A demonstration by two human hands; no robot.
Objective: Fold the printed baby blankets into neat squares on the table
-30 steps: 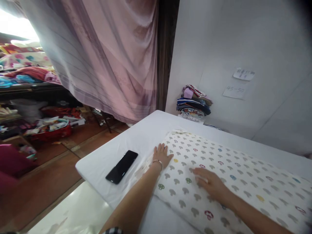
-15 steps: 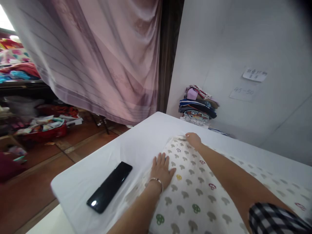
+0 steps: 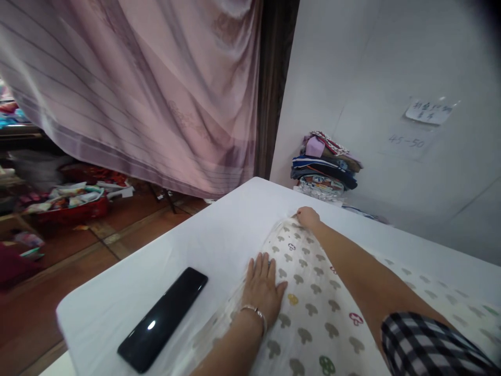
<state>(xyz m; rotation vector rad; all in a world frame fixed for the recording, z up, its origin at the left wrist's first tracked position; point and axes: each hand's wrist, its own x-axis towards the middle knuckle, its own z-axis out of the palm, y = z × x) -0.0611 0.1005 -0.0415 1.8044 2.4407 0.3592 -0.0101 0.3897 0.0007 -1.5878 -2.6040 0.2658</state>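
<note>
A white cloth printed with grey, red, yellow and green mushrooms (image 3: 309, 308) lies over the white table (image 3: 219, 219). On its left edge my left hand (image 3: 263, 290) rests flat, fingers stretched out and a bracelet at the wrist. Farther off, my right hand (image 3: 308, 216) pinches the far corner of the cloth between thumb and fingers. That corner looks slightly raised, with folds running back from it. To the left of my left hand lies a black smartphone (image 3: 164, 318), face up and apart from the cloth.
Folded clothes (image 3: 324, 167) are stacked by the wall at the table's far side. A pink curtain (image 3: 188, 104) hangs beyond the left edge. A red basin (image 3: 74, 209) full of fabric stands on the tiled floor. Handwritten paper notes (image 3: 428, 112) are on the wall.
My right hand has drawn the cloth's corner slightly toward the far left, and the corner looks more pointed. My left hand still lies flat. The view has shifted a little.
</note>
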